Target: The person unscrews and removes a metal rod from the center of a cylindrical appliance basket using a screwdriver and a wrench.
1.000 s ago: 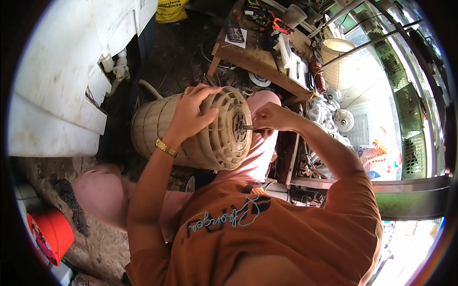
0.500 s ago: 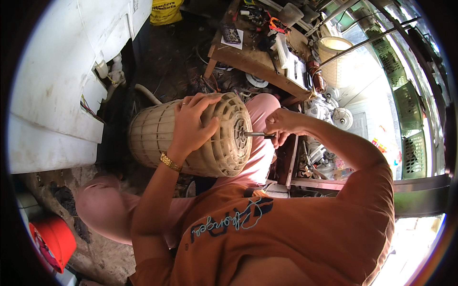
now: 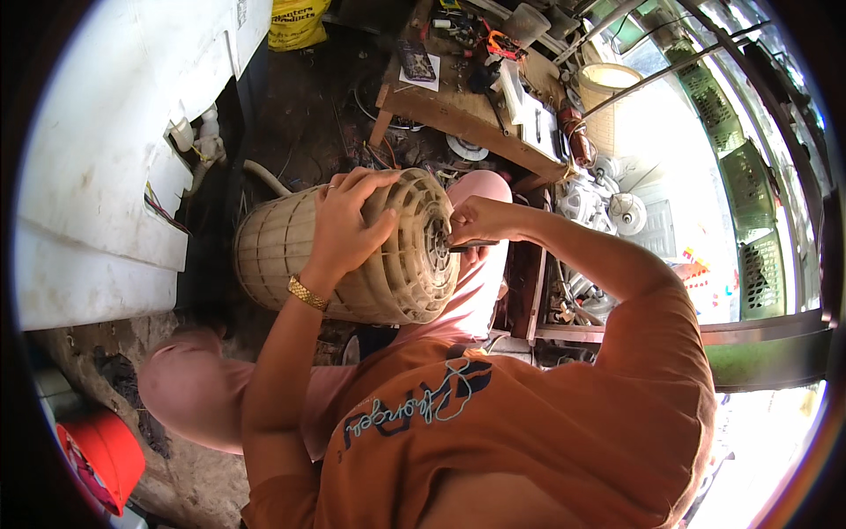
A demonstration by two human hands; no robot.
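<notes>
1. while the person sits bent over their lap, a ribbed beige plastic drum (image 3: 352, 256), shaped like a washing machine spin basket, lies on its side across their knees, its slotted round end facing the person's right.
2. the left hand (image 3: 348, 225) is spread wide over the upper rim of the drum, fingers curled over the edge, pressing it steady; a gold watch band shows at the wrist.
3. the right hand (image 3: 476, 220) is closed around a thin dark tool (image 3: 471, 247), likely a screwdriver, whose tip points at the hub in the middle of the drum's end.
4. the drum looks light for its bulk, stiff, and somewhat brittle with age; its round body would roll easily, so the ribs and rim seem the surest places to grip.
5. a white appliance casing (image 3: 97, 176) stands close on the left, with hoses and wires hanging out.
6. a cluttered wooden worktop (image 3: 458, 115) sits beyond the knees, and a red bucket (image 3: 101, 454) stands low on the left, leaving little free room.
</notes>
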